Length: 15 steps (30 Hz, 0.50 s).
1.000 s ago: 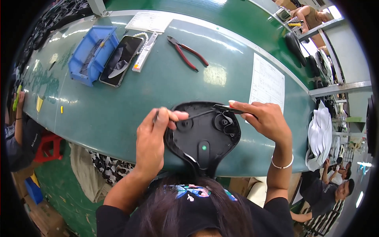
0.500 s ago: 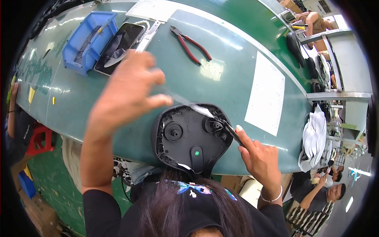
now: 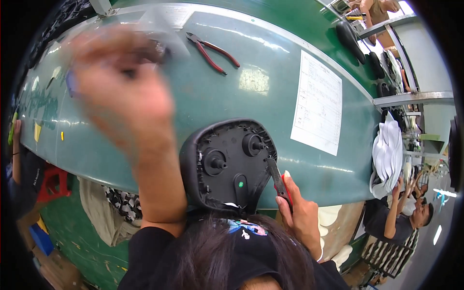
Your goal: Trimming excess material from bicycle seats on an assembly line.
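Observation:
A black padded seat (image 3: 235,150) lies underside up at the table's near edge, with two round posts and a green dot on its base. In my right hand (image 3: 302,217) is a red-and-black utility knife (image 3: 279,181); its tip touches or nearly touches the seat's right rim. My left hand (image 3: 123,87) is raised over the far left of the table, smeared by motion, so its fingers cannot be read. A pale, see-through blur shows beside it. Most of the blue bin (image 3: 71,83) is hidden behind that hand.
Red-handled cutting pliers (image 3: 212,52) lie beyond the seat. A printed sheet (image 3: 317,104) rests to the right, with stacked white pieces (image 3: 386,152) past it. A red stool (image 3: 53,183) stands at left. Other people are at the left edge and on the right.
My left hand has swung far and left, away from the seat, and the whitish strip has left the seat's edge. My right hand and the knife have moved slightly nearer to me.

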Available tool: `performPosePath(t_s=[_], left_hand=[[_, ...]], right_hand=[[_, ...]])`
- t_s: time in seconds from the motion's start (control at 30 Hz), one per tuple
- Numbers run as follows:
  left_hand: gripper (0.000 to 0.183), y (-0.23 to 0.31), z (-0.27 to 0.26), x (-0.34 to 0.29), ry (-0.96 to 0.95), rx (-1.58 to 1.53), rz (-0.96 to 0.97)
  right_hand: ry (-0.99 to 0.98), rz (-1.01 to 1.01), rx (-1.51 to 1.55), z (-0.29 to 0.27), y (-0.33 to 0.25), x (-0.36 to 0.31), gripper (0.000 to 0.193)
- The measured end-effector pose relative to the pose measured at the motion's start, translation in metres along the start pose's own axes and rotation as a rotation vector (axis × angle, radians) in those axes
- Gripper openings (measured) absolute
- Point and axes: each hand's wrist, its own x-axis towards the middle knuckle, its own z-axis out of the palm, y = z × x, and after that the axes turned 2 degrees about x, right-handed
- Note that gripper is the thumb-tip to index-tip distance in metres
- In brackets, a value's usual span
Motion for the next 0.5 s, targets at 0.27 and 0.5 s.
performPosePath(t_s=[0.27, 0.5], left_hand=[[0.041, -0.050, -0.023, -0.064, -1.034, 1.596, -0.742], [0.047, -0.092, -0.070, -0.022, 0.236, 0.980, -0.631]], right_hand=[[0.380, 0.307, 0.707, 0.019, 0.047, 0.024, 0.048], [0.700, 0.273, 1.146, 0.067, 0.079, 0.067, 0.037]])
